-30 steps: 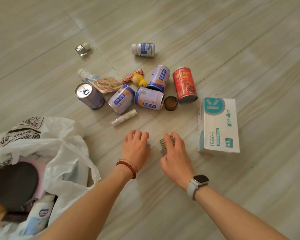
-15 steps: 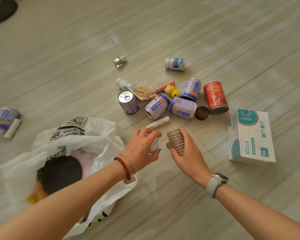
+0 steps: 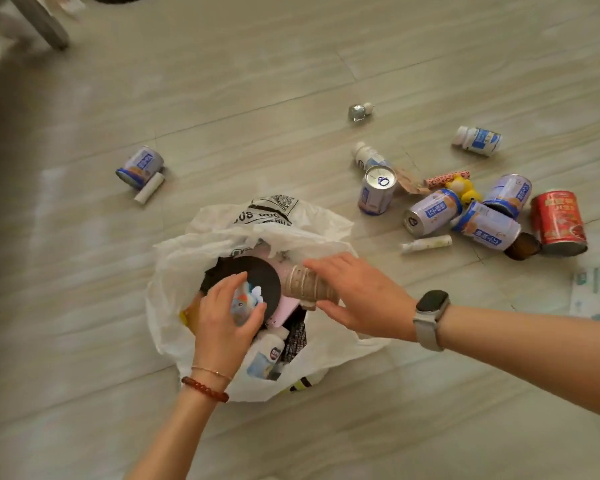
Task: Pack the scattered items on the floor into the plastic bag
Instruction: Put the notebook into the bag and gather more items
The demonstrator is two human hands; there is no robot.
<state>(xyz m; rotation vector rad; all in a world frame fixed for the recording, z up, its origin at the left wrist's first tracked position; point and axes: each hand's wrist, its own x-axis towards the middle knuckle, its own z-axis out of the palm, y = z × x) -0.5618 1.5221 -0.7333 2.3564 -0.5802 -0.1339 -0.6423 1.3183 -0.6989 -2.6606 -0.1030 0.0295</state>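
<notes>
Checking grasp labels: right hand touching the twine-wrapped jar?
Touching. Head view: right hand fingers wrap over the twine-wrapped jar above the plastic bag.

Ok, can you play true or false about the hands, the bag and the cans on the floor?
1. The right hand holds a twine-wrapped jar over the white plastic bag. True.
2. The left hand is empty. False: it grips a small blue-and-white item.
3. The red tin can lies inside the bag. False: it lies on the floor.
4. One blue-and-white drink can stands upright. True.
</notes>
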